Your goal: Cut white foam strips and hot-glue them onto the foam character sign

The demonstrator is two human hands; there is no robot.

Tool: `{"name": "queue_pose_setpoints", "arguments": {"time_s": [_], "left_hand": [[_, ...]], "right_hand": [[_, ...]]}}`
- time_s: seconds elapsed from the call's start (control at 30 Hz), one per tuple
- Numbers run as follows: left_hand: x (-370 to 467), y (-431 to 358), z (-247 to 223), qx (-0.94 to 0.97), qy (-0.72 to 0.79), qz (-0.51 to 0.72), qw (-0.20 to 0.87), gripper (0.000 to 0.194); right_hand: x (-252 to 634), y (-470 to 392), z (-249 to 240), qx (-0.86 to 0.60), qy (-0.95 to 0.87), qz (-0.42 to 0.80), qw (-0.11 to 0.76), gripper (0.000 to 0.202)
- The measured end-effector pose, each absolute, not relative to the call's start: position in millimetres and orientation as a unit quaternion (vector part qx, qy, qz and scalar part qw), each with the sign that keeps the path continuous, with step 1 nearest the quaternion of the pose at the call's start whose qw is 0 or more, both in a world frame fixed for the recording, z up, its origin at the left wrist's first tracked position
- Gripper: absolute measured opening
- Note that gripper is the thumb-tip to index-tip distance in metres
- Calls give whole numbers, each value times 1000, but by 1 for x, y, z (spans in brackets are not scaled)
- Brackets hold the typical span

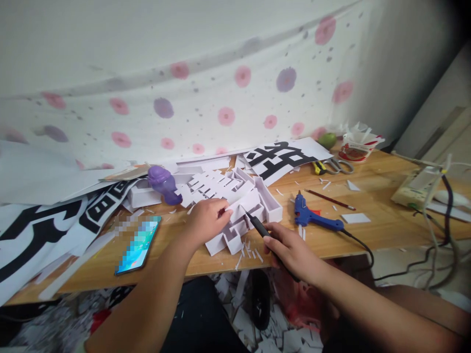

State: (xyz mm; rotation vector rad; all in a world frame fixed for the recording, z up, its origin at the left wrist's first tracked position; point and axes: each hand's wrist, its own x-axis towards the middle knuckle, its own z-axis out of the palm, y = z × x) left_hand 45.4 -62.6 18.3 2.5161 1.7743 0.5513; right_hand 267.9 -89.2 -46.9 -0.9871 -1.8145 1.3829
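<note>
The right hand grips a black tool; the left hand touches a white shape, can't tell if pinching. A phone and glue gun lie near the worktop's front edge.

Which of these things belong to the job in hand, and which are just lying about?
Part of the job:
white box-like construction, touched by the left hand
black-handled tool, in the right hand
probably the blue glue gun, though untouched

Seemingly just lying about:
phone
purple container
green fruit
red-and-white tub
</note>
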Motion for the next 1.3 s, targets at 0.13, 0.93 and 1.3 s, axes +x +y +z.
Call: {"name": "queue_pose_setpoints", "arguments": {"time_s": [0.13,0.93,1.3], "left_hand": [[49,-58,13,799,570,191,8,20],[57,-88,23,746,543,385,19,24],[66,-123,46,710,516,480,7,19]], "right_hand": [[267,-89,-47,-387,-697,507,328,28],[276,-103,-26,-336,-726,469,375,34],[281,-121,-17,-331,-773,366,399,38]]}}
